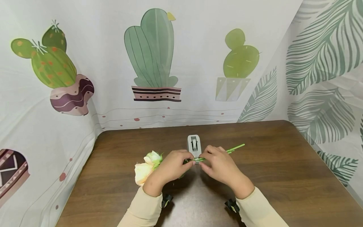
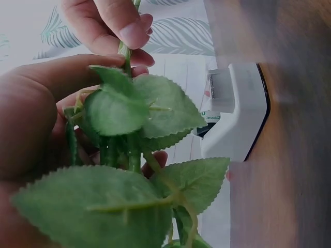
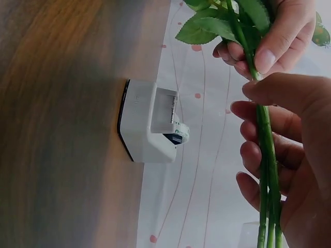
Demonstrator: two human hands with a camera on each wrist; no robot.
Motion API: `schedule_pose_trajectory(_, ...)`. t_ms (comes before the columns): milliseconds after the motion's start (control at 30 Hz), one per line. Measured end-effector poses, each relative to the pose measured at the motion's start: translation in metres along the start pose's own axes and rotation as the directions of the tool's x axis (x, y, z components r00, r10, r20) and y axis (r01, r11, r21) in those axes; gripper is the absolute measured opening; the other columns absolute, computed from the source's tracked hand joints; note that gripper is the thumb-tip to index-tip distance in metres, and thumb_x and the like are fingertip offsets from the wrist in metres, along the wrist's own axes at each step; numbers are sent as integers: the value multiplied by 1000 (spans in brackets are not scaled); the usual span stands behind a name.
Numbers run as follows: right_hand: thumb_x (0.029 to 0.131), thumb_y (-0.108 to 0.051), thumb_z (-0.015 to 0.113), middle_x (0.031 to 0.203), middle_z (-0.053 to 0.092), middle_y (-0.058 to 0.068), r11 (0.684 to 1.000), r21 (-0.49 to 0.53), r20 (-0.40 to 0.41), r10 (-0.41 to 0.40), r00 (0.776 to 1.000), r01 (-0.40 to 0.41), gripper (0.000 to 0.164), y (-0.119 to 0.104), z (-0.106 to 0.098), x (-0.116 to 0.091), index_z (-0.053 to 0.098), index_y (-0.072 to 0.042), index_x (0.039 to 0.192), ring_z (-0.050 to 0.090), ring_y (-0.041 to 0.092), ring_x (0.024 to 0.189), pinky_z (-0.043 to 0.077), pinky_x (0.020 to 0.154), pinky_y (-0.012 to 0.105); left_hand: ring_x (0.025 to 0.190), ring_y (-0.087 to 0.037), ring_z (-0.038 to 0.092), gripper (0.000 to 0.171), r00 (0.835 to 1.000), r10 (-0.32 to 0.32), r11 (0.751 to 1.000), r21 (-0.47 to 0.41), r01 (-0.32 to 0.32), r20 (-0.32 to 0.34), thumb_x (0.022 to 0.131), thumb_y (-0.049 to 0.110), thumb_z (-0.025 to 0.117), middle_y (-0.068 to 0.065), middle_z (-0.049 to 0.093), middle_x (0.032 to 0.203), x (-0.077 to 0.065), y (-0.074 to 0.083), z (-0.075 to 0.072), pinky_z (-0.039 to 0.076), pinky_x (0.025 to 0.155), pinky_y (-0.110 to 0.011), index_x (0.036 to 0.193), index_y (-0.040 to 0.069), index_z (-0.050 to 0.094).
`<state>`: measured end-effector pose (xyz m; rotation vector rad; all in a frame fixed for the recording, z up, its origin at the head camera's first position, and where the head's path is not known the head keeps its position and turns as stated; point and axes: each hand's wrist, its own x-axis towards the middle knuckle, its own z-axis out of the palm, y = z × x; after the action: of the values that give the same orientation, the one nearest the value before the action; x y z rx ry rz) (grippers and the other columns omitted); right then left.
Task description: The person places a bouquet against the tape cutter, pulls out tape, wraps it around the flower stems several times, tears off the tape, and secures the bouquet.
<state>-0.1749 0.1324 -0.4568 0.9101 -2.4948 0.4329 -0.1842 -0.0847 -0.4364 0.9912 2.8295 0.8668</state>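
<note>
A small bunch of peach and cream roses lies sideways in the head view, blooms to the left and green stems to the right. My left hand grips the stems below the blooms, among serrated green leaves. Thumb and fingers of my right hand pinch the stems close beside the left fingertips. Several stems run along the right palm in the right wrist view. Just beyond both hands stands a white tape dispenser with a roll of tape in it; its near end is partly hidden by the fingers.
The brown wooden table extends around the hands, its far edge meeting a white cloth backdrop printed with cacti and leaves. Black wrist devices sit at both cuffs.
</note>
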Motion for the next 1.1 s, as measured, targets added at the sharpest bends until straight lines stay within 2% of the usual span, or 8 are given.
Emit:
schedule_pose_trajectory(133,85,-25,79,88,60,-6,1000,14,32,15,999,-15,14,-1,-2,0,78,-16,95,58,11,78,47,76,33,92,-10,67,12,1000,19,1000,24,-19,-20,98,22,66,6,72,99,0,0,0,55,82,-29,101,15,75)
schedule_pose_trajectory(300,89,-26,75,89,68,-7,999,26,72,32,997,-34,11,-2,-4,0,76,-16,94,62,13,81,49,81,35,92,-11,68,11,998,35,995,93,-31,-45,96,24,69,7,72,96,0,1,2,54,89,-40,100,16,77)
schedule_pose_trajectory(533,91,-26,74,85,68,-6,997,64,97,23,995,-29,10,-3,-2,0,72,-16,92,61,11,77,47,77,33,85,-11,65,8,997,38,988,155,-28,-60,92,23,71,7,69,88,1,2,4,49,81,-37,92,16,75)
schedule_pose_trajectory(700,89,-25,76,86,67,-7,998,62,79,20,997,-25,9,-1,1,0,72,-18,93,60,11,79,47,75,32,86,-13,65,12,999,-9,993,117,13,-35,93,25,68,6,68,92,2,2,5,52,86,-41,95,15,73)
schedule_pose_trajectory(867,89,-26,77,86,66,-7,999,43,74,20,997,-23,12,1,3,-1,71,-17,94,59,12,80,47,74,33,90,-14,64,22,999,-50,997,66,49,18,98,35,62,5,69,98,1,3,6,51,90,-41,102,16,72)
schedule_pose_trajectory(1100,91,-25,75,86,65,-7,999,44,72,21,997,-25,10,1,4,-1,71,-17,95,58,12,79,46,72,32,98,-16,68,24,998,-60,997,51,58,23,104,32,55,3,71,104,1,1,6,52,94,-41,106,16,73)
